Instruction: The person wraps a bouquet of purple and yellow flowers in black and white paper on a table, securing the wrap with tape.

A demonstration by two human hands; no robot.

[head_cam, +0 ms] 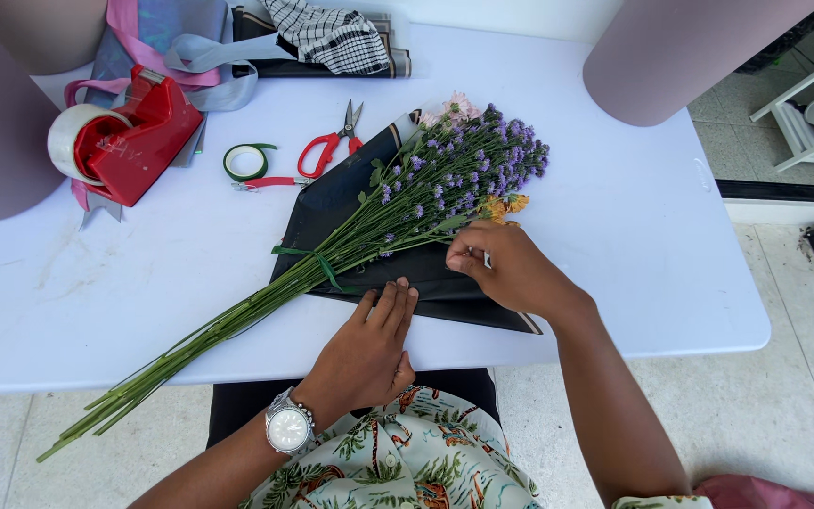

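Black wrapping paper (350, 203) lies spread on the white table (633, 236), and a bunch of purple flowers (463, 170) rests across it at a slant, heads toward the far right and long green stems (200, 339) running off the near left edge of the table. A green tie (317, 259) binds the stems where they cross the paper. A few orange blooms (504, 205) and pale pink ones (454, 104) show among the purple.

The left hand (369, 349) lies flat on the near edge of the paper, fingers straight and close together, pressing it down; a silver wristwatch (287, 426) sits on that wrist. The right hand (511, 269) is on the paper just below the flower heads, its fingertips pinched together on what looks like the paper's edge, though I cannot tell exactly what they grip.

Farther back on the table are red-handled scissors (332, 146), a small roll of green tape (247, 162) just beside them, and a red tape dispenser (129, 132) with a big roll of clear tape. Folded cloths and ribbons (209, 52) are piled at the far edge, and a large mauve paper roll (680, 52) stands at the far right.
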